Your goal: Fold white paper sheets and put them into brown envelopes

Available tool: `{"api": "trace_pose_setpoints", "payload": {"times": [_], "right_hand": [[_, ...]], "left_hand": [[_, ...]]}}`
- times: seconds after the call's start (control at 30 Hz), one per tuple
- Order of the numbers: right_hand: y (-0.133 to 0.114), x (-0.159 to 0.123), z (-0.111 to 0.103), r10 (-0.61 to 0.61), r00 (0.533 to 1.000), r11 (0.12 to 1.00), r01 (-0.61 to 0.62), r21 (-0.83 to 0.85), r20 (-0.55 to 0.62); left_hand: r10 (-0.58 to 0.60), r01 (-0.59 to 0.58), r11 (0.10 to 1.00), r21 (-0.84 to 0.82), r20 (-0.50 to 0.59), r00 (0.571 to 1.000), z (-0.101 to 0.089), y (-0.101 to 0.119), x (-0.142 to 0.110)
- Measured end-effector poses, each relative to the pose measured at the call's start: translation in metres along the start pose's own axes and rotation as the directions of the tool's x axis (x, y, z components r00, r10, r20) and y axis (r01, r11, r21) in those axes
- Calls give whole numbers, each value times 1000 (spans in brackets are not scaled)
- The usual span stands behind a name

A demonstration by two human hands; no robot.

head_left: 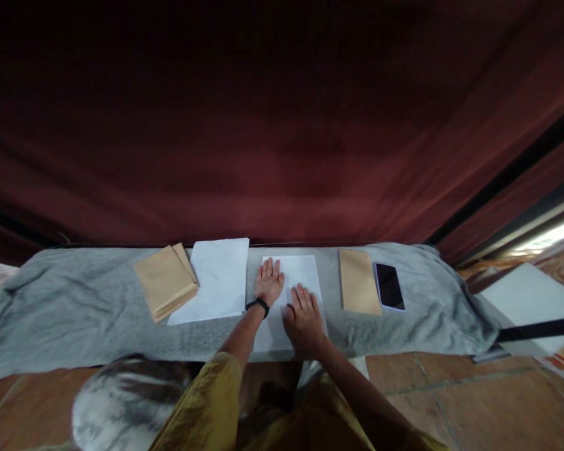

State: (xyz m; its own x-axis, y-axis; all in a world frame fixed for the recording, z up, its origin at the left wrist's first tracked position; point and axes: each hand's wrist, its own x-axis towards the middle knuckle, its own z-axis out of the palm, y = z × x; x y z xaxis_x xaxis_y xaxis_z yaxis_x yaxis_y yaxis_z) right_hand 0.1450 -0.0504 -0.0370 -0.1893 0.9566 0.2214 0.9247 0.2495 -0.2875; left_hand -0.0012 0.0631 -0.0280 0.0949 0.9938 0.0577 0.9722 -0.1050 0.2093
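Note:
A white sheet of paper (275, 335) lies in front of me on the grey cloth. My left hand (269, 282) rests flat on its upper left part, fingers stretched out, a dark band around the wrist. Lower and to the right, my right hand (304, 318) lies on the same sheet with its fingers extended. Neither hand grips anything. Left of the sheet is a stack of white paper (220, 275), partly overlapped by a pile of brown envelopes (167, 279). On the right a single brown envelope (360, 282) lies apart from the sheet.
A phone (389, 286) with a dark screen lies beside the single envelope. Grey cloth (75, 307) covers the long narrow surface. Dark red fabric (282, 156) hangs behind it. A white panel (536, 300) stands at the far right, above the tiled floor (498, 401).

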Motion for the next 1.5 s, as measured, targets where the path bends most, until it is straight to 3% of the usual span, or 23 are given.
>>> {"api": "trace_pose_setpoints", "payload": {"times": [0.17,0.3,0.37,0.7,1.17,1.33,1.5], "right_hand": [[-5,-10,-4,44,998,999,-44,-12,42],[-1,-10,-3,-41,997,999,43,-31,63],[2,-11,-2,-68,996,997,70,-42,59],[21,-30,-6,46,995,997,-52,-65,-86],[45,-56,-11,139,987,981,-147,-124,-75],[51,-63,-16,137,989,985,-143,-100,-63],[57,-70,-17,111,993,990,-115,-87,-47]], "left_hand": [[-6,6,1000,-15,-12,1000,-4,20,-28],[167,-167,983,-74,-11,986,10,47,-82],[196,-198,976,-86,-37,980,15,51,-104],[104,-102,994,23,-125,987,3,6,-133],[-49,60,997,43,-213,976,0,-10,-156],[28,-28,1000,8,-153,988,-7,-21,-169],[270,-270,963,25,-8,963,-17,-20,-195]]}}
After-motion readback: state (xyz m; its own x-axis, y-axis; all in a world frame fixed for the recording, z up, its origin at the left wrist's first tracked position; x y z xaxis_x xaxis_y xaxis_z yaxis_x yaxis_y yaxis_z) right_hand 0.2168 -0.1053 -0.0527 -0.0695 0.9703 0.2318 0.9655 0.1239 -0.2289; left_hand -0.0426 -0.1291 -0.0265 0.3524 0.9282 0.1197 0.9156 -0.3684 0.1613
